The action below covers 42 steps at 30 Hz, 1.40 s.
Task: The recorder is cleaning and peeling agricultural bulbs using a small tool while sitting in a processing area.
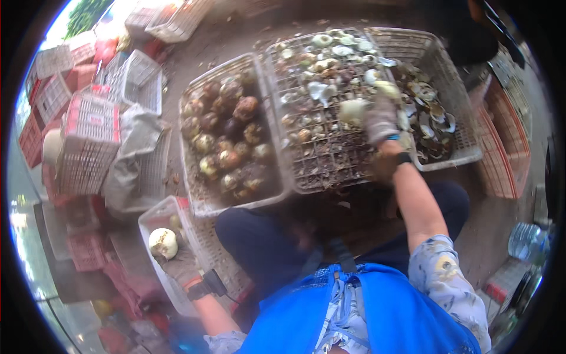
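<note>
At the lower left, my gloved left hand is closed on a peeled, whitish onion-like bulb with a brown-marked top. It is over a white crate, where another pale bulb shows beside the hand. My gloved right hand is over a crate with a wire grid, strewn with white peels and brown scraps. Motion blurs its fingers, so their grip is unclear. A pale, smeared lump shows beside them. Left of the grid, a crate holds several brown, unpeeled bulbs.
Right of the grid, another crate holds curled brown-and-white peels. Stacked red and white crates stand along the left, with a grey cloth over one. Orange crates and a clear water jug are at right.
</note>
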Available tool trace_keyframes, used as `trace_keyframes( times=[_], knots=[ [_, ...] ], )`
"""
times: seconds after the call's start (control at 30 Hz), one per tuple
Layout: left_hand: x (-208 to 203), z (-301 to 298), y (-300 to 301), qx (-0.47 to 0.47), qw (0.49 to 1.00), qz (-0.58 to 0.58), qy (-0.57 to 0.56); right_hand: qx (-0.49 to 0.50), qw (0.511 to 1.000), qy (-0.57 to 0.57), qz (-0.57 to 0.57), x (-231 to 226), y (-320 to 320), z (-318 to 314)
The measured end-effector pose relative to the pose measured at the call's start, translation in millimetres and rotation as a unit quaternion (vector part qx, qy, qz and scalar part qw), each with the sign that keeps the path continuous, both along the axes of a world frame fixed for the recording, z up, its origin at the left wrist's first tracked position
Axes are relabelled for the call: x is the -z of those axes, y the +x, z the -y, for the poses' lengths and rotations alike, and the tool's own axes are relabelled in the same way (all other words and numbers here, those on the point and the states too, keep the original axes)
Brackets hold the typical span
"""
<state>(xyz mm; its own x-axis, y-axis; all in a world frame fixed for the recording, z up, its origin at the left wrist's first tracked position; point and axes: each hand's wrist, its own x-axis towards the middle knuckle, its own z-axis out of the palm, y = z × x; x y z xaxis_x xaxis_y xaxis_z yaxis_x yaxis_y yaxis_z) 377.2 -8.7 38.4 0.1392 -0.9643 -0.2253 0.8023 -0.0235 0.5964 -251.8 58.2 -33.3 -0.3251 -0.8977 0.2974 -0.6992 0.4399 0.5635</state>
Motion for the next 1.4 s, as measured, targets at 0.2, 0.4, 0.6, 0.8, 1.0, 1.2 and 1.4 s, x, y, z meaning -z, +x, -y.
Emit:
trace_keyframes(
  times=[0.2,0.4,0.6,0.8,1.0,1.2,1.4],
  knots=[
    [23.2,-31.2,22.5,-0.019,0.859,0.502,0.099,0.028,0.914,-0.284,0.288,-17.3,-54.4,-40.4],
    [27.7,104.4,-121.2,0.269,0.859,0.429,0.08,0.004,0.829,-0.257,0.497,-15.0,59.6,-31.2],
    [54.7,189.7,-257.0,0.584,0.235,0.774,-0.075,0.036,0.754,-0.3,0.583,11.6,77.9,-38.3],
    [162.7,106.3,-277.9,0.319,0.406,0.844,0.142,0.065,0.654,-0.362,0.661,31.3,80.4,-38.7],
    [255.4,90.4,-247.6,0.288,0.851,0.281,0.336,0.039,0.689,-0.399,0.604,34.5,79.4,-32.2],
    [210.6,77.3,-251.1,0.226,0.893,0.217,0.324,-0.006,0.749,-0.36,0.556,30.7,76.8,-32.9],
    [196.9,76.0,-243.5,0.27,0.876,0.304,0.261,0.038,0.836,-0.232,0.497,22.9,68.2,-26.0]
  ],
)
